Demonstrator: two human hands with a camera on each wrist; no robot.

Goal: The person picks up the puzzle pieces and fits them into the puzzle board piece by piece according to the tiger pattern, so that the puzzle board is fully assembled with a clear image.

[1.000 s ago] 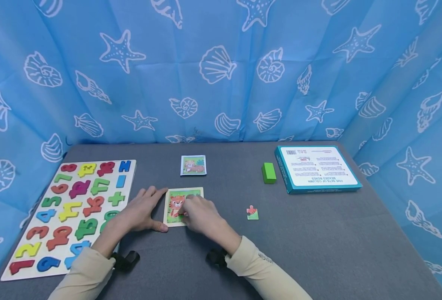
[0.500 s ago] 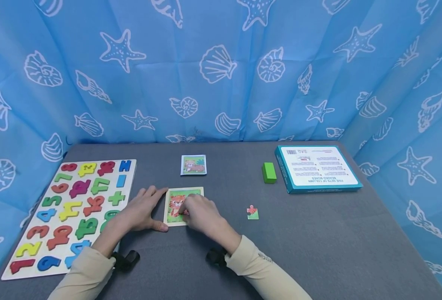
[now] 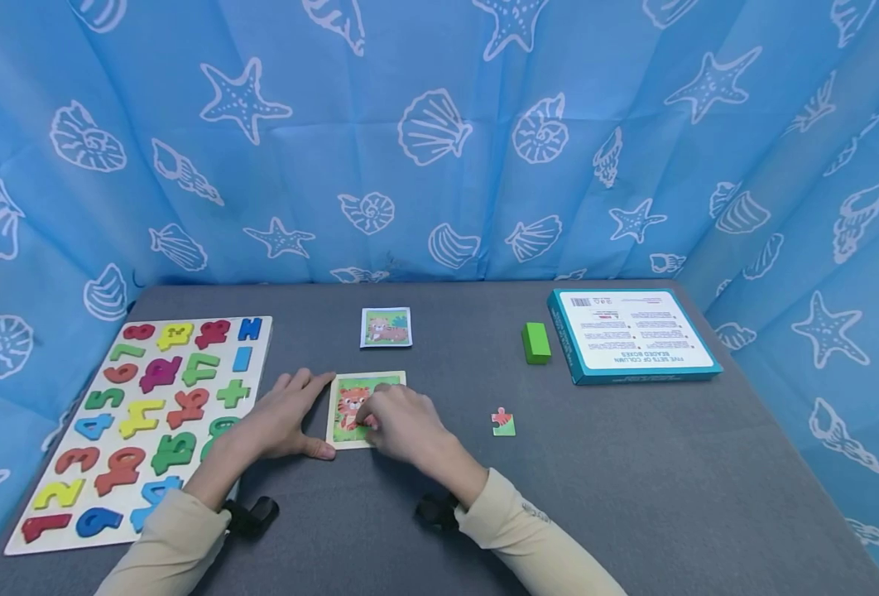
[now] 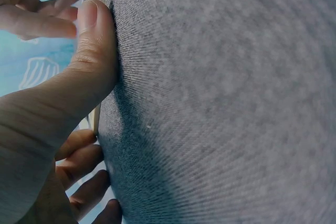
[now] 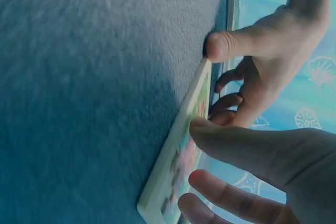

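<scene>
A wood-framed jigsaw puzzle (image 3: 350,410) with an orange tiger on green lies flat on the table. My left hand (image 3: 279,418) braces its left side, the index fingertip at the far left corner and the thumb at the near left one. In the left wrist view the thumb (image 4: 94,40) stands against the frame's edge. My right hand (image 3: 402,422) is over the right half, hiding that part. Its thumb tip (image 5: 202,129) touches the picture in the right wrist view, with two fingertips apart from it. A loose puzzle piece (image 3: 503,422) lies to the right.
A number board (image 3: 219,331) with coloured digits lies at the left. Behind the puzzle is a small tiger picture card (image 3: 385,328). A green block (image 3: 535,343) stands beside a teal-edged box (image 3: 636,335) at the back right. A blue shell-print curtain (image 3: 439,190) borders the grey table.
My right hand has shifted very slightly over the puzzle, its fingers staying at the right half. The left hand and the loose piece stay in place.
</scene>
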